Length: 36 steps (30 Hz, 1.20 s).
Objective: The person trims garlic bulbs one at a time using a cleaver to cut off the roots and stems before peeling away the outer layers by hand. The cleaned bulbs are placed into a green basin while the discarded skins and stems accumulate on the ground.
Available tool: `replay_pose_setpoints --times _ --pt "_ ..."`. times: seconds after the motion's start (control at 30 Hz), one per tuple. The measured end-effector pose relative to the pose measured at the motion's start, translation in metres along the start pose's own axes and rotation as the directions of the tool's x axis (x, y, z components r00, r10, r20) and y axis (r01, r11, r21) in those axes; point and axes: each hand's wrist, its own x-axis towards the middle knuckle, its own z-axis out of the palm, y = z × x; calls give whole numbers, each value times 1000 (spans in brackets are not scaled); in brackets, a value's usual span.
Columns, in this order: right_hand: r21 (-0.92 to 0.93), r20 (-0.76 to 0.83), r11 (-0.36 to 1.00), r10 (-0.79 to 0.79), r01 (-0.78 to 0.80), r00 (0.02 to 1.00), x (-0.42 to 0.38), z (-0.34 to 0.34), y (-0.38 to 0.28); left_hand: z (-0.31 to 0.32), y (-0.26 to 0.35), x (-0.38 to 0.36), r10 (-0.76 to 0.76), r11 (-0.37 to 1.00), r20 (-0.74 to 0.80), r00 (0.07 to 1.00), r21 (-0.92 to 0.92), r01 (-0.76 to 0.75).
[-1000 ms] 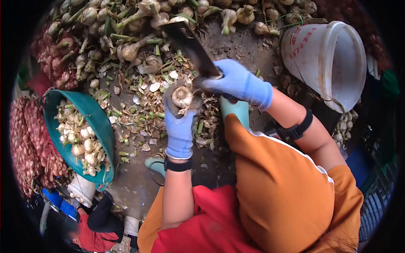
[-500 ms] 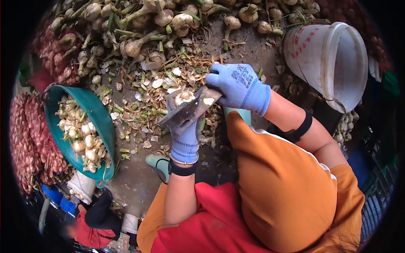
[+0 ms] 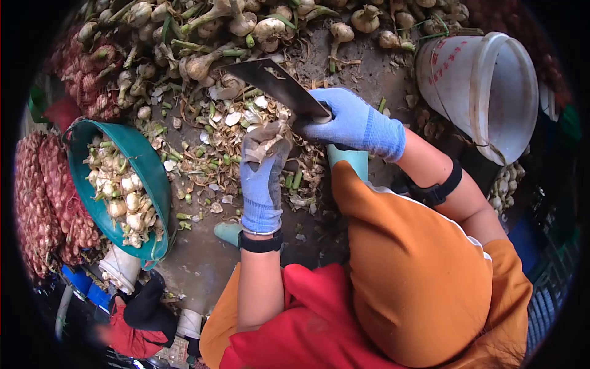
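My left hand point(image 3: 261, 175), in a blue and grey work glove, is closed around a garlic bulb point(image 3: 269, 136). The fingers and dangling dry skin hide much of the bulb. My right hand point(image 3: 338, 120), gloved the same way, grips a cleaver point(image 3: 279, 88) by its handle. The dark blade slants up to the left, above and apart from the bulb. Beneath both hands, loose peels and cut green stem pieces point(image 3: 230, 117) litter the ground. At the left, a tilted green tub point(image 3: 157, 169) holds trimmed garlic bulbs point(image 3: 132, 200).
A heap of untrimmed garlic point(image 3: 200, 64) lies along the far side. At the right, a white bucket point(image 3: 452, 77) rests on its side. Red mesh sacks point(image 3: 52, 203) line the left edge. Someone in a red top point(image 3: 138, 329) sits at lower left near a white bucket point(image 3: 120, 267).
The cleaver has swung up and away from the garlic, where it lay across the bulb. My left hand has turned, with its fingers now wrapped over the bulb.
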Motion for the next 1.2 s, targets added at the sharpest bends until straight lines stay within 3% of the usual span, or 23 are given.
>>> replay_pose_setpoints --times 0.03,0.1,0.13,0.17,0.23,0.37,0.43,0.53,0.63,0.7,0.73,0.77,0.8,0.83,0.87,0.9,0.93,0.97,1.0,1.03,1.1,1.17,1.2 --pt "-5 0 1000 -1 1 1000 1 -4 -3 14 11 -5 43 999 -43 998 35 -41" --pt "341 141 840 398 -422 906 0 -13 -11 -1 15 6 -47 884 97 994 -459 86" --pt "478 204 799 302 -364 931 -4 -20 -1 -8 22 9 -156 744 104 982 -642 186" --pt "476 205 799 304 -366 930 -8 -22 -1 -13 26 10 -111 645 237 965 -722 251" --pt "680 364 585 256 -443 896 -13 -22 -4 -31 14 24 69 558 568 820 -703 440" --pt "680 490 532 182 -504 853 -14 -26 -9 -18 23 12 -17 550 468 884 -733 399" --pt "688 463 546 177 -478 869 -15 -24 -6 -15 22 7 -68 581 278 958 -769 265" --pt "675 467 551 196 -491 862 -15 -24 -8 -13 25 4 -43 612 272 961 -753 240" --pt "645 436 652 114 -398 893 -13 -23 -8 -12 23 4 -46 631 284 958 -735 248" --pt "179 188 921 314 -347 930 -10 -18 -35 -8 20 1 -25 652 308 951 -717 249" --pt "-261 33 956 -130 134 991 -1 -16 -14 -5 19 -3 -34 735 249 968 -650 193" --pt "-468 39 860 -213 206 976 2 -17 -8 0 19 -6 -34 809 191 981 -571 139" --pt "-575 88 810 -76 113 993 9 -22 8 4 20 -7 93 858 167 982 -514 6" --pt "-675 120 737 68 32 990 17 -29 23 -3 32 -8 106 892 147 983 -451 -28" --pt "-708 59 691 264 -146 963 23 -39 34 -16 43 -4 233 870 126 964 -470 -149" --pt "-726 -11 611 448 -315 894 25 -46 42 -34 63 -6 236 863 -17 972 -456 -218" --pt "-734 -39 599 433 -320 901 22 -54 34 -82 80 -1 374 793 211 903 -577 -194" --pt "-731 -40 600 436 -324 899 22 -57 42 -84 95 -2 479 521 385 789 -848 98" --pt "-711 -68 667 247 -221 967 19 -56 56 -98 105 -13 493 369 112 863 -925 -91" --pt "-702 -100 706 40 -99 994 19 -56 67 -114 102 -14 487 344 19 873 -923 -171" --pt "-778 -84 623 29 -84 996 34 -54 80 -107 87 2 375 555 372 849 -824 116" --pt "-884 -124 463 -88 -70 988 45 -47 94 -78 55 20 138 595 322 937 -783 181" --pt "-788 -151 614 -110 -52 982 45 -44 93 -64 30 26 44 698 229 972 -703 134"
